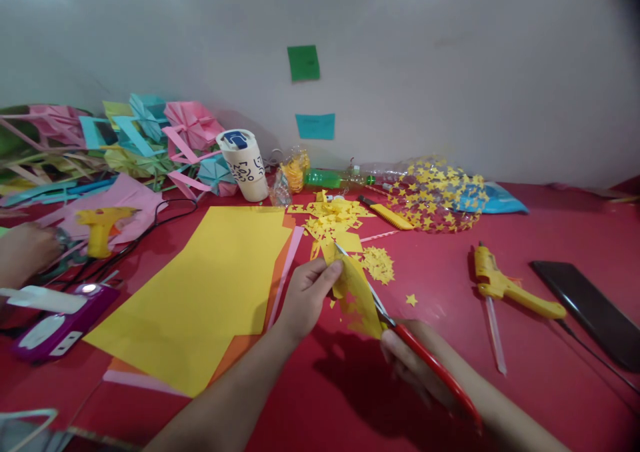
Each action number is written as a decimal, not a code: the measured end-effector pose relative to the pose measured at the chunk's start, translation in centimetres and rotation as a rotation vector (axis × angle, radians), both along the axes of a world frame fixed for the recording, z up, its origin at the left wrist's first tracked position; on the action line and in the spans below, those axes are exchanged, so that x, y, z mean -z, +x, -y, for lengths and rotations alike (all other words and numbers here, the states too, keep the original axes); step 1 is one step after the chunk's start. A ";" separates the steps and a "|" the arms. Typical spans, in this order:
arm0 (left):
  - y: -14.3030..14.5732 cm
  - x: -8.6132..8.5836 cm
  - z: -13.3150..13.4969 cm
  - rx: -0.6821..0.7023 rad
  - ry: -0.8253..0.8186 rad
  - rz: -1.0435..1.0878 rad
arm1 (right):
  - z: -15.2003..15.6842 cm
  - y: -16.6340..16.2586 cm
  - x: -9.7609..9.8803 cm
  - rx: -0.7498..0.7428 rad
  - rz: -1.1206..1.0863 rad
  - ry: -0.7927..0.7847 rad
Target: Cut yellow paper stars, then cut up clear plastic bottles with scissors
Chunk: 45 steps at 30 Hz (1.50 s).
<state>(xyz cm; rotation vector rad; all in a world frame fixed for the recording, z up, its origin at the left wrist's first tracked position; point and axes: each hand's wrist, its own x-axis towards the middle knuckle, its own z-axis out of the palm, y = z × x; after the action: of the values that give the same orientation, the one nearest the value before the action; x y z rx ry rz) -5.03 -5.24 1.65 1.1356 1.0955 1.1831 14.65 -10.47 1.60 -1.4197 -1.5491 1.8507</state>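
Note:
My left hand (306, 297) pinches the upper end of a yellow paper strip (359, 299) that has star-shaped holes in it. My right hand (425, 355) is wrapped round red-handled scissors (435, 365), whose blades lie along the strip's right edge. Just beyond my hands are a heap of yellow paper scraps (333, 222) and a small pile of yellow paper stars (379, 265). One loose star (411, 300) lies apart on the red table. Sheets of yellow paper (200, 292) rest to the left, over orange and pink ones.
A yellow glue gun (500, 282) and a black phone (590, 312) lie at right. Behind are a cutter knife (387, 213), a star-covered clear balloon-like shape (435, 195) and a white tumbler (243, 165). Left are another glue gun (103, 229), a purple power strip (60, 325) and another person's hand (30, 252).

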 end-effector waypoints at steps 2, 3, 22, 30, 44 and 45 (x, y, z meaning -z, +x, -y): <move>-0.1 0.1 0.0 0.016 0.000 0.014 | 0.0 0.0 -0.1 -0.008 -0.003 0.005; -0.1 0.1 -0.1 0.025 -0.001 0.024 | 0.0 0.1 -0.1 -0.011 -0.001 0.005; -1.3 0.2 -0.9 -0.042 -0.014 0.135 | -0.2 0.5 0.4 -0.001 0.061 0.076; -2.0 -0.5 -1.7 -0.093 0.082 -0.010 | -0.6 0.7 0.0 -0.053 0.087 0.082; -2.0 -1.1 -0.9 -0.304 0.483 -0.303 | -0.7 0.5 0.9 0.077 0.112 -0.011; -1.8 -1.2 -0.6 -0.257 0.455 -0.273 | -0.8 0.5 0.8 0.084 0.098 -0.016</move>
<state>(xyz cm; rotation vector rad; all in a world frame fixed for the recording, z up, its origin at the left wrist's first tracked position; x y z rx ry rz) -6.83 -4.67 2.84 1.5752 1.2399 1.5646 15.11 -9.72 0.80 -1.5794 -1.4980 1.7727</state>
